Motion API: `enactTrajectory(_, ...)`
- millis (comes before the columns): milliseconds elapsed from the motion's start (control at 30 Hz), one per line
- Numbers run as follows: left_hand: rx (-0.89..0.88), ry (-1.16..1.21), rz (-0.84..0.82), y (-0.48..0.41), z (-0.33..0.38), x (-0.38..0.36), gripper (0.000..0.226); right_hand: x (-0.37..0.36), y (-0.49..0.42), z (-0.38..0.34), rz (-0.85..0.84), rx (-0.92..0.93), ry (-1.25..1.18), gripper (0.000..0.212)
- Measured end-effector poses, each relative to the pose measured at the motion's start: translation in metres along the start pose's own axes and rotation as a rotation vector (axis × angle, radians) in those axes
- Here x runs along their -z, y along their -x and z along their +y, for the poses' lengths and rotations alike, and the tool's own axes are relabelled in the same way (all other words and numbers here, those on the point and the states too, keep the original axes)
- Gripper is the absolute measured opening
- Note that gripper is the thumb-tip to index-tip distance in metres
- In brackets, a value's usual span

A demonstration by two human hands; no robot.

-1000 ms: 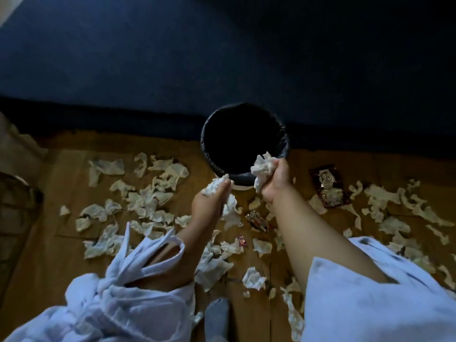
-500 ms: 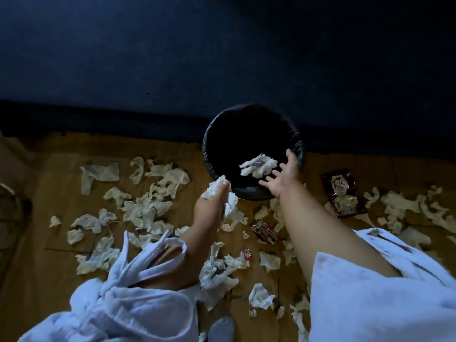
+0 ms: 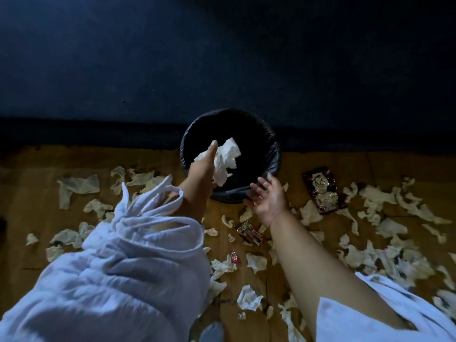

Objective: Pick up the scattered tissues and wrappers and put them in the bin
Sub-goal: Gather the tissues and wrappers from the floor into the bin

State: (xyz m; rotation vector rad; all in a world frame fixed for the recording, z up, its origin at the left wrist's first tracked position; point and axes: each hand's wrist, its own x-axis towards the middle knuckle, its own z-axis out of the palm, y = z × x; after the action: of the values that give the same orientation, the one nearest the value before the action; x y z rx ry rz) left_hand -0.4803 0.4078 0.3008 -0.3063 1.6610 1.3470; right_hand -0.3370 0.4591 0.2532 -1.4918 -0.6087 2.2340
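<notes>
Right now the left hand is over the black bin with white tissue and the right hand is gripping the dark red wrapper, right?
Not quite. The head view shows the right hand open and empty; the dark red wrapper lies on the floor to its right. The left hand is over the black bin with white tissue.

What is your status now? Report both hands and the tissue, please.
Left hand at crumpled white tissue above round black bin, grip unclear. Right hand open, empty, by bin rim. Bin mouth unobstructed. Scattered tissues on wooden floor.
</notes>
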Motion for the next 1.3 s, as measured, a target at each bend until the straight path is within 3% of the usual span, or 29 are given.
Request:
enactTrajectory(133, 0.014, 0.058, -0.029, 0.013, -0.002, 0.002, 0.085, 0.002, 0.015, -0.005, -0.029, -0.013, -0.038, 0.047)
enactTrajectory(233, -0.088, 0.039, -0.046, 0.029, -0.013, 0.008, 0.048, 0.006, 0.033, -0.002, -0.068, 0.006, -0.017, 0.044)
enactTrajectory(367, -0.138, -0.060, -0.133, 0.058, -0.043, 0.025, 0.036, 0.023, 0.069, 0.007, -0.084, 0.022, 0.050, 0.030)
enactTrajectory(533, -0.185, -0.321, -0.187, 0.124, -0.107, 0.058, 0.039, 0.058, 0.138, 0.039, -0.080, 0.031, 0.223, 0.024)
enactTrajectory(700, -0.149, -0.405, -0.144, 0.228, -0.176, 0.100, 0.020, 0.099, 0.229, 0.084, -0.061, 0.086, 0.499, 0.023)
enactTrajectory(867, -0.109, -0.507, -0.134, 0.305, -0.259, 0.158, 0.017, 0.144, 0.295, 0.147, -0.063, 0.056, 0.750, 0.024)
enactTrajectory(967, -0.037, -0.560, -0.115, 0.323, -0.309, 0.192, 0.029, 0.168, 0.314, 0.192, -0.064, -0.021, 0.839, 0.019)
enactTrajectory(1133, -0.007, -0.640, -0.121, 0.322, -0.345, 0.241, 0.021, 0.178, 0.324, 0.249, -0.047, -0.089, 0.933, 0.019)
enactTrajectory(1300, -0.048, -0.671, -0.095, 0.278, -0.363, 0.280, 0.033, 0.161, 0.292, 0.295, -0.040, -0.003, 0.932, 0.019)
